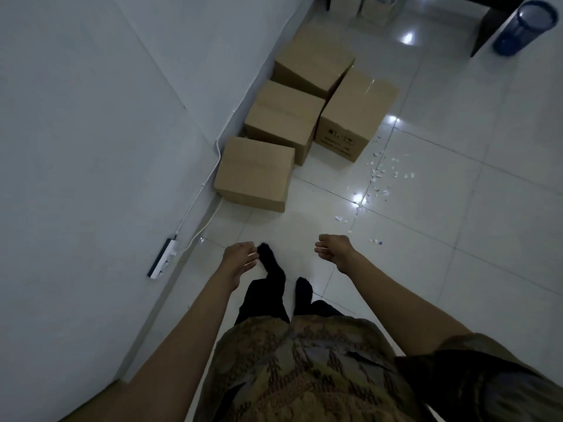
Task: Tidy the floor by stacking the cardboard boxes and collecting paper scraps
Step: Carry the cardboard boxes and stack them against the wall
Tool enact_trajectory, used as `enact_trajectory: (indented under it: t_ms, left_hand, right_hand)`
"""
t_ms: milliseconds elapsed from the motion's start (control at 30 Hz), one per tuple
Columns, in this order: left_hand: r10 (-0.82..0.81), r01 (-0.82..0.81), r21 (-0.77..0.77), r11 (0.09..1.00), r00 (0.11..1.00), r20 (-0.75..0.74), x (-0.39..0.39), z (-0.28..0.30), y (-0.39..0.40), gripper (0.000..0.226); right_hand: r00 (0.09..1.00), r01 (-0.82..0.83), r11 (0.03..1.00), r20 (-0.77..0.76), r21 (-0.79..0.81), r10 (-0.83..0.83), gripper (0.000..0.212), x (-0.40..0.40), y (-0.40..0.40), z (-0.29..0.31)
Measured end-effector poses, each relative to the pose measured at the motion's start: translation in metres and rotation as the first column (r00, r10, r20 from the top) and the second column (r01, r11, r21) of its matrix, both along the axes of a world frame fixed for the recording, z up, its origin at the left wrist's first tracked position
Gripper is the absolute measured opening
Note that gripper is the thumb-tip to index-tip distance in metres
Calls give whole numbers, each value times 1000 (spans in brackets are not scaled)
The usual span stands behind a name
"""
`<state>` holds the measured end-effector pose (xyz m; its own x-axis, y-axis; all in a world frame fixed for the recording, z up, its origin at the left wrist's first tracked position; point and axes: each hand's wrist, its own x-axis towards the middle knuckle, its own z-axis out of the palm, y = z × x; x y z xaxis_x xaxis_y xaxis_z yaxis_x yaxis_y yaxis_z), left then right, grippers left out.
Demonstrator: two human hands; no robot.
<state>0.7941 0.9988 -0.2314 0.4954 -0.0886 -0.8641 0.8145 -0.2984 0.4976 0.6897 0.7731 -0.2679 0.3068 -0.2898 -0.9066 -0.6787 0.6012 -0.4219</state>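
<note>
Several brown cardboard boxes stand on the tiled floor along the left wall: the nearest box [255, 173], a second [283, 118] behind it, a printed one [355, 114] to the right, and a tilted one [313, 63] farthest back. Small white paper scraps [384, 175] lie scattered on the tiles right of the boxes. My left hand [239, 257] and my right hand [333, 246] are held out in front of me, well short of the nearest box. Both have loosely curled fingers and hold nothing.
A white power strip [163, 258] with its cable runs along the foot of the left wall [91, 132]. A blue transparent container [522, 27] sits at the top right. My feet in black socks [274, 269] stand on the glossy floor.
</note>
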Motion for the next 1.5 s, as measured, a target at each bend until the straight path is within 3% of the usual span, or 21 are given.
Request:
enact_trajectory:
  t_ms: [233,433,633,800,967,1133,1367,1500]
  left_hand:
    - [-22,22,16,1000,999,-39,85,-12,-23,15]
    - [-71,72,33,997,997,-35,173,-17,-44,13]
    - [-143,145,72,987,989,-36,238,-20,-67,17]
    - [-73,79,120,990,996,-52,283,-29,-93,8]
    - [35,-16,166,986,993,-115,310,-34,-111,9]
    - [93,-70,173,982,987,-129,348,-66,-129,15]
    - [17,20,205,979,984,-179,396,-122,-142,7]
    - [-83,140,231,963,967,-240,422,-185,-139,27]
  right_hand:
    - [999,-8,1000,-52,-18,7,8,76,-22,-4]
    - [998,-10,997,-60,-71,6,11,156,-51,5]
    - [999,1,1000,-49,-6,-2,15,213,-68,3]
    - [994,-42,999,-97,2,42,9,253,-91,-19]
    - [964,-197,980,-174,37,201,19,290,-117,-46]
    - [943,-228,973,-237,45,232,12,330,-158,-77]
    - [907,-356,933,-257,-44,334,20,376,-186,-133]
    - [877,-399,917,-301,-18,376,18,389,-183,-182]
